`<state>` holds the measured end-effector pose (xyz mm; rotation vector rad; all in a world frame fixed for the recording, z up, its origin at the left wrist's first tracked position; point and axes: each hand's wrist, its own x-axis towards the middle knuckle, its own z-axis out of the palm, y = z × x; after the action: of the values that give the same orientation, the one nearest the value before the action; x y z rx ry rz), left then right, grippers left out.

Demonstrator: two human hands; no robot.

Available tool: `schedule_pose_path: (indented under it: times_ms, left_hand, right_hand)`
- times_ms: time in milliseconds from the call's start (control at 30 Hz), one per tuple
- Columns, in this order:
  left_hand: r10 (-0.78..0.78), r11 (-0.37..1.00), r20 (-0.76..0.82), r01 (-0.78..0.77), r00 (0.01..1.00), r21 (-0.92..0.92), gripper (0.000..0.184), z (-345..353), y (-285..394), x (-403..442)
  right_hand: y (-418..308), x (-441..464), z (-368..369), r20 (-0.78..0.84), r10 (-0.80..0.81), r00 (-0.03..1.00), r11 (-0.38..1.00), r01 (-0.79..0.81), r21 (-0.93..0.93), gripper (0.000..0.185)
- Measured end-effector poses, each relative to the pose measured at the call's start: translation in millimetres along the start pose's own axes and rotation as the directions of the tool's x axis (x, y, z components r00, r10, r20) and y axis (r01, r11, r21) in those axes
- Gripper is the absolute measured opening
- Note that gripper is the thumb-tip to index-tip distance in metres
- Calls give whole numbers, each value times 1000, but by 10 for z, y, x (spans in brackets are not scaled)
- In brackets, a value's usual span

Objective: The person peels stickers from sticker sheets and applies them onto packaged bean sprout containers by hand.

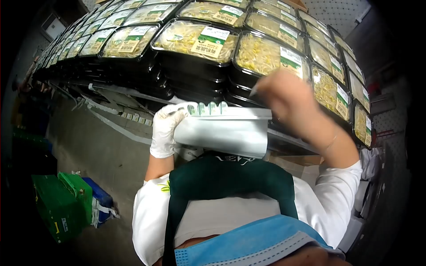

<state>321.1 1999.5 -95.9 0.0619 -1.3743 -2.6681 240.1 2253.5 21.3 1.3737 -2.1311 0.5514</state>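
My left hand [165,128], in a white glove, is closed on the left end of a folded white label sheet [224,135]. Several small green-and-white stickers [211,108] stand up along its top edge beside my fingers. My right hand [286,91] is bare and smeared by motion. It is raised over the front of a black tray of bean sprouts [257,55] with a clear cover and a green, white and tan label. The right fingers look bent, and whether they hold a sticker is unclear. Another sprout tray [195,40] lies just left of it.
Stacked black sprout trays [128,40] extend left, right and back before me. Green crates [62,204] and a blue crate [104,199] stand on the floor at lower left. Cardboard [297,160] shows below the stacks. A blue face mask [253,241] fills the bottom.
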Motion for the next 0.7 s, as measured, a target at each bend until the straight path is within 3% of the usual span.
schedule_pose_path:
  times_ms: [33,67,100,167,200,233,267,333,400,467,533,600,633,667,700]
  left_hand:
    - [-41,998,12,41,999,-39,14,38,69,-34]
    - [-35,999,-42,36,998,2,16,-97,-5,-26]
    - [-51,998,-42,52,998,45,16,-171,-12,-25]
    - [-89,992,-38,92,995,83,17,-330,-53,-12]
    - [-73,985,-68,83,995,152,18,-346,-24,-30]
    - [-11,951,-94,39,996,308,18,-358,15,-36]
    - [55,889,-113,2,992,457,18,-390,46,-41]
    - [97,906,-202,-2,975,423,18,-567,-14,-67]
    - [15,937,-237,69,971,341,17,-671,-14,-54]
    - [41,897,-233,67,972,436,17,-738,6,-29]
    - [57,903,-235,51,970,427,19,-731,48,11]
    - [74,897,-252,46,965,440,19,-773,42,20]
    - [69,895,-250,51,966,442,19,-755,76,23]
    - [66,893,-222,42,973,449,18,-712,124,37]
    - [63,891,-194,32,979,453,18,-691,148,52]
  right_hand:
    - [63,265,-184,85,402,912,909,-408,82,11]
    - [430,528,-237,49,574,817,812,-576,97,14]
    - [947,694,-241,15,552,834,816,-544,193,17]
    - [1951,886,-170,34,710,704,699,-709,90,22]
    - [2405,841,22,-50,721,691,686,-701,195,25]
    - [2460,902,112,-42,809,587,588,-806,64,28]
    - [2505,939,164,-32,837,546,547,-835,57,30]
    - [2671,987,304,-43,847,529,526,-848,-72,28]
    - [2732,980,397,-36,829,558,553,-827,-101,28]
    - [2686,1003,466,42,796,604,566,-718,-405,34]
    - [2749,949,487,78,749,657,627,-668,-401,40]
    - [2803,898,449,1,825,566,472,-687,-553,46]
    - [2659,940,252,128,902,413,417,-753,-509,53]
    - [2725,914,121,215,911,352,411,-730,-546,56]
    - [2711,869,52,102,894,436,413,-714,-566,51]
